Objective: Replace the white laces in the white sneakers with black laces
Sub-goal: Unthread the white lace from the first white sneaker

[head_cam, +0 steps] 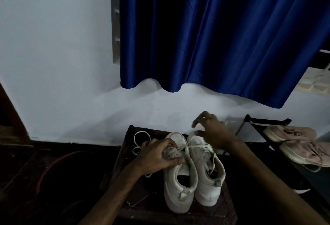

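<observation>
Gripping white sneaker (178, 180) on dark table (125, 153) with left hand (157, 155), right hand (212, 131) spread, perhaps touching lace (194, 147), below blue curtain (214, 37).

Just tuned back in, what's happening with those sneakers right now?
A person is working on two white sneakers on a dark stand. The left grip holds the image-left sneaker at its laced front. The right grip hovers, blurred, over the other sneaker's toe; whether it pinches a lace is unclear. A white lace crosses between both shoes, a loose white lace lies beside them, no black laces show.
</observation>
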`<state>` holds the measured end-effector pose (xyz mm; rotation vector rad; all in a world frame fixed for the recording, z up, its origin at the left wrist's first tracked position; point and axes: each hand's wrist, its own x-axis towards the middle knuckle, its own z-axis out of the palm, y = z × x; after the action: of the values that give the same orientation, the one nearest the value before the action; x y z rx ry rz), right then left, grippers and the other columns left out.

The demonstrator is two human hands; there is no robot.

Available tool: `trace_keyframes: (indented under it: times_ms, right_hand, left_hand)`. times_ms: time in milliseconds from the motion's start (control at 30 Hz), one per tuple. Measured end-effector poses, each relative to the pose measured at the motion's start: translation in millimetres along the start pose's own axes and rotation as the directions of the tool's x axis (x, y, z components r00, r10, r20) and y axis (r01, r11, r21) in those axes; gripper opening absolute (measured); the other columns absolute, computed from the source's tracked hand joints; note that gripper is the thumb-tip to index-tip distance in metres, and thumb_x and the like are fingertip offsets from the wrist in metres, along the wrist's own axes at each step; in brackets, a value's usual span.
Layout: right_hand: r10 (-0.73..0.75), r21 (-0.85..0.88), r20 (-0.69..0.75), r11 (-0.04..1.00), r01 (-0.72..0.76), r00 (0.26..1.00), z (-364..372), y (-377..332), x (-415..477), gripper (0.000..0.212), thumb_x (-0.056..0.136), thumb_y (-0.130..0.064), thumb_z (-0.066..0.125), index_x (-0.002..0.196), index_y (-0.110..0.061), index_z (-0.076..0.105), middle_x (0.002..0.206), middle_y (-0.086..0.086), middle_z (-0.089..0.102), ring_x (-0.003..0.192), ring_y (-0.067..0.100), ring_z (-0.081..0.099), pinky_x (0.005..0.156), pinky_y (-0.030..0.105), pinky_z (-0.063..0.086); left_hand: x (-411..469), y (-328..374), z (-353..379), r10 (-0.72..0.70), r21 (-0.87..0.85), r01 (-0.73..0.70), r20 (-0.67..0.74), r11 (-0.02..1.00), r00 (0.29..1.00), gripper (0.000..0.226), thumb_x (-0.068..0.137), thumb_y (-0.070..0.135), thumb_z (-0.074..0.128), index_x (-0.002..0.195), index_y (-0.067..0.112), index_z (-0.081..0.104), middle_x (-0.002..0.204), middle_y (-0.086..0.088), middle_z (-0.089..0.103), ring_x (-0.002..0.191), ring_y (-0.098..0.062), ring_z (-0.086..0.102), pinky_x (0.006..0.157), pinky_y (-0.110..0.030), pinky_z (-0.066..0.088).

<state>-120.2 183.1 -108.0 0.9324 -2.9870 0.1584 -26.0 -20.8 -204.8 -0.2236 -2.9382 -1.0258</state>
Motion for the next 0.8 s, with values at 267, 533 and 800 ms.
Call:
trace_keyframes:
  times_ms: [267, 533, 800]
  right_hand:
    - [-0.076, -0.038, 0.195, 0.996, 0.085, 0.978, 36, -41, 10, 0.020, 0.085, -0.031, 0.062, 0.104, -0.028, 0.068, 0.122, -0.004, 0.052, 0.119, 0.019, 0.049, 0.093, 0.041, 0.040]
    - [-0.073, -0.195, 0.186, 0.975, 0.110, 0.980, 27, -57, 6, 0.026, 0.089, -0.034, 0.054, 0.104, -0.014, 0.064, 0.119, 0.004, 0.049, 0.114, 0.024, 0.048, 0.095, 0.052, 0.040]
    - [-0.105, -0.110, 0.175, 0.986, 0.126, 0.979, 21, -58, 0, 0.013, 0.086, -0.019, 0.060, 0.091, -0.026, 0.069, 0.116, -0.001, 0.052, 0.116, 0.020, 0.047, 0.096, 0.048, 0.037]
  left_hand:
    - [0, -2, 3, -0.010, -0.013, 0.009, -0.025, 1.000, 1.000, 0.087, 0.058, 0.092, 0.036, 0.130, 0.043, 0.046, 0.126, 0.017, 0.056, 0.125, -0.010, 0.040, 0.113, -0.038, 0.018]
    - [0, -4, 6, -0.001, -0.036, 0.000, -0.041, 0.999, 0.999, 0.087, 0.058, 0.097, 0.033, 0.127, 0.045, 0.045, 0.122, 0.021, 0.057, 0.126, -0.010, 0.042, 0.117, -0.045, 0.012]
    - [1, -7, 9, -0.003, -0.052, 0.000, -0.053, 0.999, 0.999, 0.087, 0.057, 0.097, 0.034, 0.125, 0.045, 0.047, 0.125, 0.018, 0.058, 0.127, -0.013, 0.043, 0.116, -0.049, 0.012]
